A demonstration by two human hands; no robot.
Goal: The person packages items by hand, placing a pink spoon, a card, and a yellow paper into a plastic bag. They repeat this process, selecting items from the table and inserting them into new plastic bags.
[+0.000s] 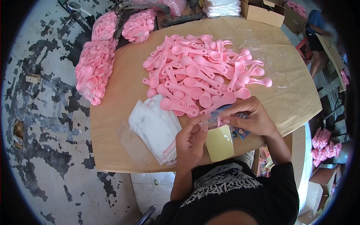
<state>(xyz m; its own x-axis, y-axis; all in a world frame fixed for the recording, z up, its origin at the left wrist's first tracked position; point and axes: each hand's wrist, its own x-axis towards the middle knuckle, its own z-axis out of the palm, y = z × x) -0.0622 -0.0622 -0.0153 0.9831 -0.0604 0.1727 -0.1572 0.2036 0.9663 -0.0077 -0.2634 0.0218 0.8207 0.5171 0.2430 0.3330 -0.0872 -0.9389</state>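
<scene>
My left hand (192, 140) and my right hand (250, 117) pinch the top of a small clear plastic bag (214, 123) between their fingertips. A pale yellow card (220, 144) shows below the fingers, overlapping the bag. Partly hidden beneath my right hand lie blue printed cards (242, 132). Just beyond my fingertips is a big heap of pink measuring spoons (195, 73). One spoon at its near edge (225, 100) reaches close to both hands. Left of my left hand, a stack of clear plastic bags (155, 127) lies on the brown paper-covered table (296, 90).
Filled bags of pink spoons (95, 69) sit along the table's far left edge. A cardboard box (263, 13) and a stack of packed plastic bags (222, 7) stand at the back. Another person (317, 41) is at the far right. An open carton (298, 150) stands by my right arm.
</scene>
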